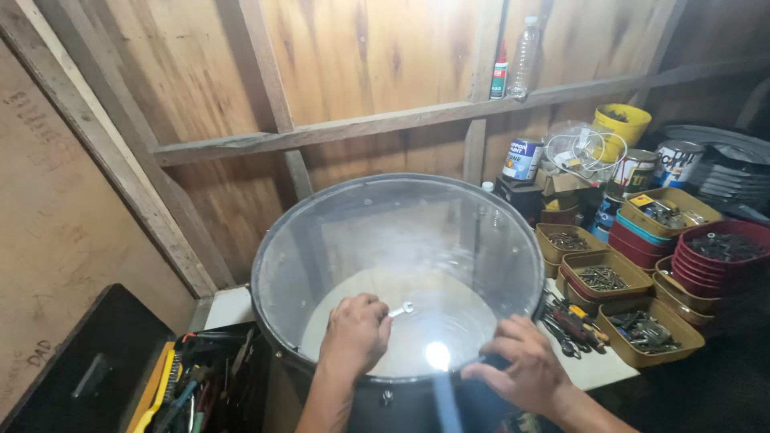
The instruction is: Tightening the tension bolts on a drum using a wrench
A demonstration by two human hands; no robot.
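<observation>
Here the left hand (pixel 354 330) grips a small wrench (pixel 401 309) on the drum (pixel 401 240) while the right hand (pixel 521 370), fingers curled, steadies its rim; turning gently seems wise.

A white workbench (pixel 597 367) is running across the lower frame, carrying a drum (pixel 397 281) at centre, brown trays of hardware (pixel 601 277) at right, loose hand tools (pixel 573 325) beside them.

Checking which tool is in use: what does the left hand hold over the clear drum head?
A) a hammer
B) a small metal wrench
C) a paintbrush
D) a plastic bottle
B: the left hand grips a small metal wrench over the clear drum head.
</observation>
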